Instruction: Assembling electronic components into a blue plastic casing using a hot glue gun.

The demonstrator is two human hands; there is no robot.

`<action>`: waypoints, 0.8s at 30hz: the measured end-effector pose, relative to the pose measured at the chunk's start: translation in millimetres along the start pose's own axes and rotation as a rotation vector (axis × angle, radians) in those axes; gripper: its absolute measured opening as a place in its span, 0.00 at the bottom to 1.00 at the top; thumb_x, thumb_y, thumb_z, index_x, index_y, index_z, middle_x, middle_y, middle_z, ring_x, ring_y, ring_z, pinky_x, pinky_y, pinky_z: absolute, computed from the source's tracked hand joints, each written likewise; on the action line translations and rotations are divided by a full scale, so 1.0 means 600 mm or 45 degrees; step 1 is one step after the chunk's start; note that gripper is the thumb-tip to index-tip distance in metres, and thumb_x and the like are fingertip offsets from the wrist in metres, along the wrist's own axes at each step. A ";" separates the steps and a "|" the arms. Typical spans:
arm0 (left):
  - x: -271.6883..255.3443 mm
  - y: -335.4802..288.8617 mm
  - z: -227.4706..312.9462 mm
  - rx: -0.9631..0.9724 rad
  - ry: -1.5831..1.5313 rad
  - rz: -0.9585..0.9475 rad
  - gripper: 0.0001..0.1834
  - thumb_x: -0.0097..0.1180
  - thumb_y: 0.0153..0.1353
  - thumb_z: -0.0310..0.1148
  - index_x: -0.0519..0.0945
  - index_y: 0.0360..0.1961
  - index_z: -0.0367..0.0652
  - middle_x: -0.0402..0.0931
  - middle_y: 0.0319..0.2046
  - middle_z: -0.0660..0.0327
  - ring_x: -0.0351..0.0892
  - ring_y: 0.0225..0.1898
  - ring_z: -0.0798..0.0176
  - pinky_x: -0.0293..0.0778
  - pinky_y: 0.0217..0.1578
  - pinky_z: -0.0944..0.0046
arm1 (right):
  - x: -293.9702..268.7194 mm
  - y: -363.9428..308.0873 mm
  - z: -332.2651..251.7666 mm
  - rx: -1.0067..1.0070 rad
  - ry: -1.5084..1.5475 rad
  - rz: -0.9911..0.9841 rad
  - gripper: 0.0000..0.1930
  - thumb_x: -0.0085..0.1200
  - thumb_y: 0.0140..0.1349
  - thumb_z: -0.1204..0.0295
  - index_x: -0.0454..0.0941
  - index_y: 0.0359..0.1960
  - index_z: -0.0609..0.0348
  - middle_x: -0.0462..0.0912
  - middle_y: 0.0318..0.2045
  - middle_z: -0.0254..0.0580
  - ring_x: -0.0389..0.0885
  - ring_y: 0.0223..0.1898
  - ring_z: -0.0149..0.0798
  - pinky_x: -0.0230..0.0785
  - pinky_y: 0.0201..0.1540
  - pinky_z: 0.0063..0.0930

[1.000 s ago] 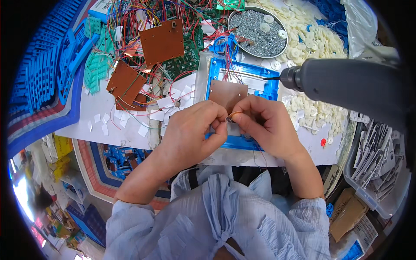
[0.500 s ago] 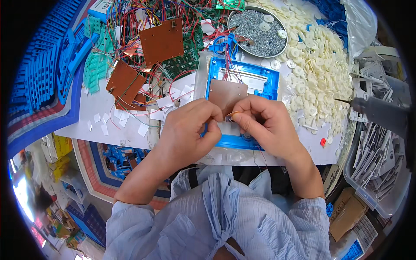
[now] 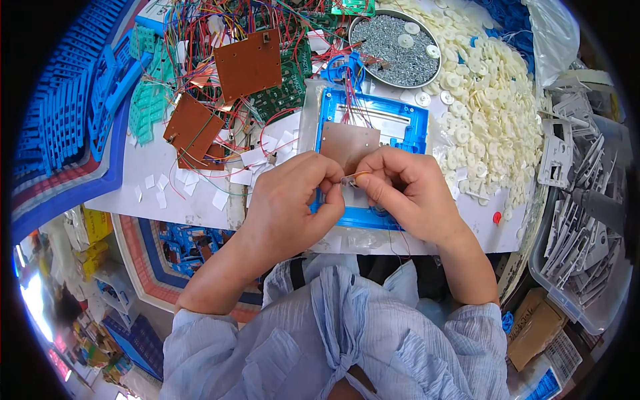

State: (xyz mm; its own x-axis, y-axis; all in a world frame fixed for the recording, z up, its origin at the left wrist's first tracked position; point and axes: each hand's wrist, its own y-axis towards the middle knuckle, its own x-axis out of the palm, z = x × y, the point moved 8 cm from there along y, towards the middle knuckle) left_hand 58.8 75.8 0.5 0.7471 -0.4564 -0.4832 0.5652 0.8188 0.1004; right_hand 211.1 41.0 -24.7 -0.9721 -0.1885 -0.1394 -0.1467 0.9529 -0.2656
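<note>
Both my hands meet over a blue plastic housing (image 3: 417, 127). My left hand (image 3: 293, 193) is closed, its thumb and forefinger pinching the end of a small metallic part (image 3: 349, 181). My right hand (image 3: 407, 190) is closed too, pinching the other side, where a thin orange wire (image 3: 361, 174) runs. The fingertips hide most of the part, so its kind is unclear. Just beyond the fingers, a brown circuit board (image 3: 348, 143) lies on the housing, with red wires (image 3: 352, 100) leading up from its far side.
At the back left are wired boards (image 3: 248, 65) and green plastic pieces (image 3: 147, 100). A round tray of screws (image 3: 393, 50) stands beyond the housing. Cream discs (image 3: 490, 113) cover the right side. A dark tool (image 3: 600, 210) hangs over a bin of grey parts (image 3: 580, 247).
The metallic part shows more clearly between my fingertips, and my left fingertips have shifted slightly onto it. At the right, the dark pointed tool has swung away from the table.
</note>
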 end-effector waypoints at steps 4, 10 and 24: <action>0.001 0.000 -0.002 -0.039 -0.038 -0.020 0.05 0.61 0.56 0.20 0.79 0.35 0.38 0.70 0.23 0.65 0.59 0.18 0.76 0.55 0.20 0.69 | -0.001 0.001 0.000 -0.031 -0.022 0.028 0.04 0.60 0.67 0.75 0.81 0.38 0.62 0.79 0.21 0.32 0.72 0.21 0.22 0.63 0.25 0.21; 0.006 0.000 0.001 -0.140 -0.062 -0.117 0.07 0.62 0.55 0.23 0.78 0.36 0.40 0.76 0.26 0.59 0.76 0.23 0.62 0.69 0.24 0.63 | 0.000 -0.015 -0.042 -0.318 -0.340 0.215 0.07 0.62 0.61 0.78 0.80 0.40 0.61 0.83 0.28 0.40 0.78 0.21 0.32 0.70 0.25 0.27; 0.012 -0.005 0.013 0.082 0.114 -0.103 0.07 0.60 0.59 0.23 0.79 0.39 0.41 0.78 0.31 0.57 0.82 0.28 0.54 0.76 0.27 0.58 | 0.023 -0.047 -0.057 -0.567 -0.648 0.325 0.10 0.66 0.54 0.78 0.80 0.38 0.56 0.87 0.39 0.42 0.87 0.29 0.43 0.77 0.29 0.32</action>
State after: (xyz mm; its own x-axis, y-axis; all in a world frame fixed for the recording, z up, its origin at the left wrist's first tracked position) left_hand 65.2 67.6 3.7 0.6656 -0.4851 -0.5672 0.6458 0.7552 0.1120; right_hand 195.5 19.5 13.5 -0.7962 0.0692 -0.6010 -0.0922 0.9680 0.2336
